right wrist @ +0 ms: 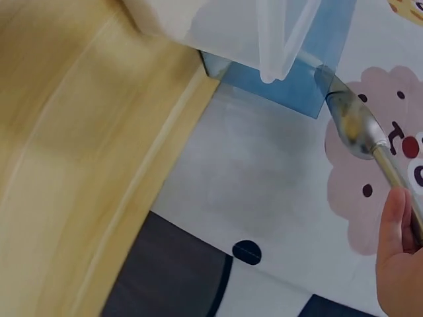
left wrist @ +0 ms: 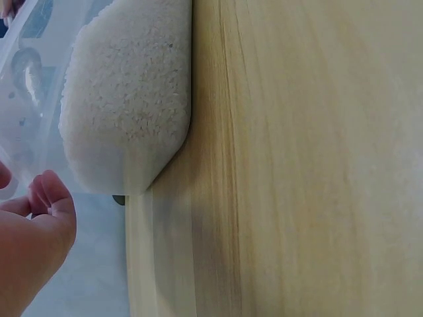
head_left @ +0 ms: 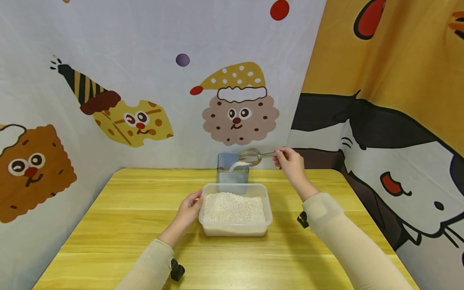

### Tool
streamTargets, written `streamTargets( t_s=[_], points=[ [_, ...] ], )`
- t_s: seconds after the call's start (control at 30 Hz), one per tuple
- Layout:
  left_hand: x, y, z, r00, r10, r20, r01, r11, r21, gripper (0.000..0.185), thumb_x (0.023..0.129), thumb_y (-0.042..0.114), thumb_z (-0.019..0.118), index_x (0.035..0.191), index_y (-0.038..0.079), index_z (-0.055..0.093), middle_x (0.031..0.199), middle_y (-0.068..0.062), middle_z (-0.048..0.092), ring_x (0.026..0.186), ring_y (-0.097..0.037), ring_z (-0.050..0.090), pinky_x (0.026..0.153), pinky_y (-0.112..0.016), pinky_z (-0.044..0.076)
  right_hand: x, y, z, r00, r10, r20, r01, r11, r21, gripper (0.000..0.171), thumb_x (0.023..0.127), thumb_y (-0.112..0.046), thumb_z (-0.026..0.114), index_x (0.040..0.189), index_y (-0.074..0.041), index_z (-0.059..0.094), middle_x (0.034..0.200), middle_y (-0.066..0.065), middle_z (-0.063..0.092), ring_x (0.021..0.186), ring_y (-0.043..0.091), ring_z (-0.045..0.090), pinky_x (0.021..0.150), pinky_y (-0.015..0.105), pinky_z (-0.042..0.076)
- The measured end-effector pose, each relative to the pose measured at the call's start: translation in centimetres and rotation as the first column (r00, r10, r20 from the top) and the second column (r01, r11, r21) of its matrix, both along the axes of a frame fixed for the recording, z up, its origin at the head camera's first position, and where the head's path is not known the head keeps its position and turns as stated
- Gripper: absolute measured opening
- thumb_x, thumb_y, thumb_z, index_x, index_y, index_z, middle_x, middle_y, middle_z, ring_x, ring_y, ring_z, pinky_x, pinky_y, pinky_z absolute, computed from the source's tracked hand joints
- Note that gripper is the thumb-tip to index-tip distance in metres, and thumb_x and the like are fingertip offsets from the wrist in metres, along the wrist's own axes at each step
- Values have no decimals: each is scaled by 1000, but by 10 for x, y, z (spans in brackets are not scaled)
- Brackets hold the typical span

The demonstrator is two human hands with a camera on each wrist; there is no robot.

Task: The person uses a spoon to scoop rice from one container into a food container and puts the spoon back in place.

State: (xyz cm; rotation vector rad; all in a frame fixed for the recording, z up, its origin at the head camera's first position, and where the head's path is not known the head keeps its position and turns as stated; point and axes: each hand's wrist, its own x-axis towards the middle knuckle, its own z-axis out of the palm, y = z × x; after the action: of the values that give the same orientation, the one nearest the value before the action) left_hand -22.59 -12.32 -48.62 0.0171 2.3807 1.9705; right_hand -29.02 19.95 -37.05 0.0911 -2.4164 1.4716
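Observation:
My right hand [head_left: 291,165] grips the handle of a metal scoop [head_left: 250,156], tipped over a bluish clear container [head_left: 233,177]. A white stream of rice [head_left: 239,164] falls from the scoop's lip into that container. In the right wrist view, the scoop [right wrist: 357,129] slants down with its mouth at the container's edge. Nearer to me stands a translucent plastic tub [head_left: 235,230] heaped with white rice [head_left: 233,207]. My left hand [head_left: 187,209] holds the tub's left rim. From the left wrist, the fingers [left wrist: 58,195] curl at the tub's corner.
The wooden table [head_left: 145,213] carries both containers, the bluish one close to its far edge. A printed cloth [head_left: 145,60] with cartoon figures hangs right behind. A black wrist device [head_left: 177,270] sits on the left sleeve and another [head_left: 303,219] on the right.

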Motion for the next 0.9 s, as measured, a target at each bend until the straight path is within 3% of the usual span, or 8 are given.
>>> streamTargets(
  t_s=[0.2, 0.33, 0.47, 0.6, 0.67, 0.73, 0.83, 0.9],
  points=[
    [0, 0, -1, 1000, 2, -1, -2, 1000, -8, 43, 100, 14, 48, 140, 1, 43, 125, -21, 50, 98, -17, 50, 78, -17, 44, 5, -6, 0, 989, 65, -130, -38, 978, 203, 25, 97, -22, 53, 110, -5, 65, 89, 15, 68, 77, 24, 65, 68, 33, 55],
    [-1, 0, -2, 1000, -1, 0, 1, 1000, 0, 43, 100, 15, 48, 140, 1, 43, 127, -21, 49, 102, -19, 50, 79, -17, 44, 7, -9, 0, 982, 63, -180, -16, 968, 249, 23, 97, -23, 53, 109, -7, 66, 86, 12, 69, 73, 25, 64, 61, 30, 51],
    [-1, 0, -2, 1000, -3, -2, 2, 1000, -8, 43, 100, 15, 48, 140, 1, 43, 126, -21, 50, 100, -18, 50, 79, -18, 44, 7, -8, -2, 986, 23, -165, 4, 987, 161, 27, 97, -25, 53, 108, -4, 66, 87, 15, 69, 73, 19, 65, 63, 25, 53],
    [0, 1, -1, 1000, -4, -1, 4, 1000, -12, 43, 100, 16, 48, 140, 1, 43, 125, -20, 50, 99, -18, 49, 80, -20, 44, 7, -3, -5, 1000, 20, -17, -22, 992, -121, 33, 97, -25, 52, 113, 3, 62, 93, 21, 68, 70, 9, 65, 70, 27, 56],
    [0, 0, -1, 1000, -5, 3, 5, 1000, -9, 43, 100, 16, 47, 140, 2, 43, 126, -20, 50, 101, -19, 50, 80, -20, 44, 7, 1, -5, 992, 57, 111, -20, 951, -310, 35, 98, -24, 51, 118, 4, 59, 92, 17, 68, 70, 7, 64, 72, 27, 56],
    [0, 0, -2, 1000, -8, 5, 8, 1000, -7, 43, 100, 16, 47, 140, 2, 43, 127, -20, 49, 102, -19, 50, 80, -20, 44, 8, 6, -6, 964, 125, 235, 0, 883, -469, 35, 100, -23, 47, 122, 3, 54, 88, 9, 68, 71, 6, 63, 74, 25, 55],
    [0, 0, -1, 1000, -13, 13, 13, 1000, -5, 43, 100, 17, 47, 141, 2, 42, 128, -20, 49, 103, -20, 50, 80, -19, 44, 10, 14, -7, 912, 218, 348, 41, 795, -605, 30, 102, -20, 41, 122, 1, 51, 81, -1, 67, 73, 8, 62, 73, 20, 53],
    [1, -1, 1, 1000, -19, 18, 19, 1000, 0, 44, 100, 16, 47, 142, 2, 41, 128, -21, 48, 103, -20, 49, 80, -19, 43, 12, 18, -8, 891, 261, 371, 45, 763, -645, 28, 103, -18, 38, 120, 1, 50, 78, -1, 66, 72, 8, 61, 72, 19, 53]
  ],
)
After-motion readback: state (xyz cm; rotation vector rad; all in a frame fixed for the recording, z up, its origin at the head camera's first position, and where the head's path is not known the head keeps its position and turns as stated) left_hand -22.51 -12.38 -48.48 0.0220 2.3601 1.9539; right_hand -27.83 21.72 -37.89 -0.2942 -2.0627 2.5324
